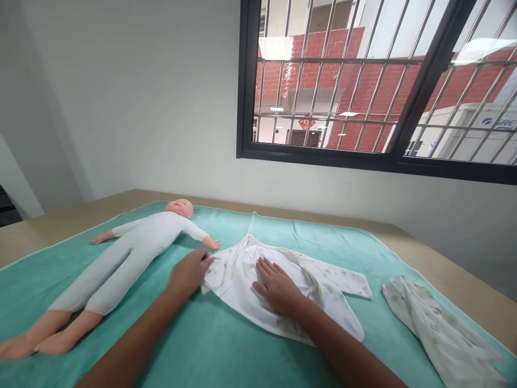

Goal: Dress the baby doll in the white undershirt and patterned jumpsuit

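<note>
A white baby garment with a faint print lies spread on a teal blanket. My right hand rests flat on its middle, fingers stretched out. My left hand is closed on the garment's left edge, pinching the cloth. A baby doll in a white suit lies on its back to the left, its near arm just above my left hand.
A second printed white cloth lies crumpled at the blanket's right edge. The blanket covers a beige table set against a white wall. A barred window is above on the right.
</note>
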{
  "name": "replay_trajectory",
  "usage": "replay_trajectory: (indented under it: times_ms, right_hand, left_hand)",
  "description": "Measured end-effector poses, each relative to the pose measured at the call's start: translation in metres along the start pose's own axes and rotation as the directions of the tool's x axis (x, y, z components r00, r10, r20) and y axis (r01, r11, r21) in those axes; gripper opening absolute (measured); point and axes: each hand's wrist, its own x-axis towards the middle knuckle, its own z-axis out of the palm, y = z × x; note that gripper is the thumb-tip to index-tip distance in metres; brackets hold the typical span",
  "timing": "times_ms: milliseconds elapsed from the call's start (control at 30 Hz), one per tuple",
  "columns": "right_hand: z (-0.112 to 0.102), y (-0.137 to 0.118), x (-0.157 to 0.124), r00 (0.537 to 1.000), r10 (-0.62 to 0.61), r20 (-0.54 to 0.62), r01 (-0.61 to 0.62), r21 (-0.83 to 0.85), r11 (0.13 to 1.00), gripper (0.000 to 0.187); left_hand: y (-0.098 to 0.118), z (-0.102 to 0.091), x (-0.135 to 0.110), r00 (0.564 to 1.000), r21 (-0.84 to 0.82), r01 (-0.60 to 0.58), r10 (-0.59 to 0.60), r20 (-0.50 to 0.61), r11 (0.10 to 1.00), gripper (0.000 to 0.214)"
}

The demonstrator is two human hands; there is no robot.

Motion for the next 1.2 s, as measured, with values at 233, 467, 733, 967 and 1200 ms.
replay_trajectory:
  times_ms: [233, 467, 733, 967, 1200]
  right_hand:
    - [-0.003, -0.004, -0.002, 0.997, -0.034, -0.068, 0.034, 0.000, 0.999, 0.055]
    - [-0.004, -0.002, -0.001, 0.999, -0.039, -0.022, 0.040, 0.033, 0.999, 0.054]
    - [-0.005, -0.004, -0.002, 0.999, -0.035, -0.037, 0.036, 0.023, 0.999, 0.054]
    - [-0.015, -0.017, -0.002, 0.982, -0.173, -0.076, 0.176, 0.041, 0.984, 0.046]
    - [-0.014, -0.013, -0.003, 0.992, -0.107, -0.062, 0.115, 0.151, 0.982, 0.046]
  left_hand:
    - [-0.013, -0.002, 0.011, 0.953, 0.154, 0.068, -0.019, -0.303, 0.986, 0.030]
    - [0.021, -0.006, -0.006, 0.976, 0.093, -0.017, 0.037, -0.213, 0.995, 0.032]
    - [0.050, -0.001, -0.034, 0.973, 0.169, -0.198, 0.172, 0.156, 0.966, 0.032]
    - [0.045, -0.010, -0.025, 0.998, -0.040, -0.047, 0.049, 0.047, 0.998, 0.024]
    - [0.050, -0.035, -0.029, 0.988, -0.890, 0.046, -0.154, -0.027, 0.453, 0.024]
